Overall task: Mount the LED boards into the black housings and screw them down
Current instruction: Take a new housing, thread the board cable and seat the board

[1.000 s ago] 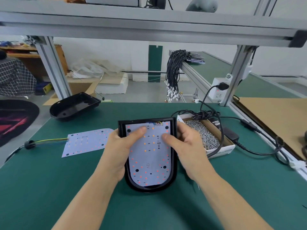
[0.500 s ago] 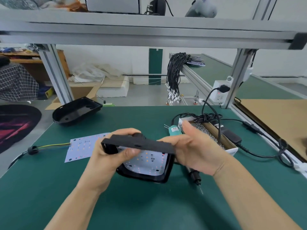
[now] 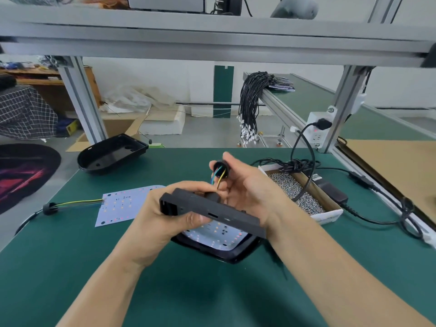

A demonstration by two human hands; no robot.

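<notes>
Above the green mat, black housing [image 3: 212, 212] tilted, flat end up, in left-hand grip [image 3: 165, 213]; right hand [image 3: 245, 185] pinching grommet [image 3: 220, 168].

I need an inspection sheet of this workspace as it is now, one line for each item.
Surface: green mat on the bench.
Job's things: black housing with LED board inside, tilted up; spare board flat; empty housing at far left.
Clutter: box of screws.
Hands: left hand grips the housing's edge; right hand pinches a black grommet with coloured wires.
Cables: black power cord to a socket; wire bundle hanging.
Surroundings: aluminium frame, cardboard on floor.
</notes>
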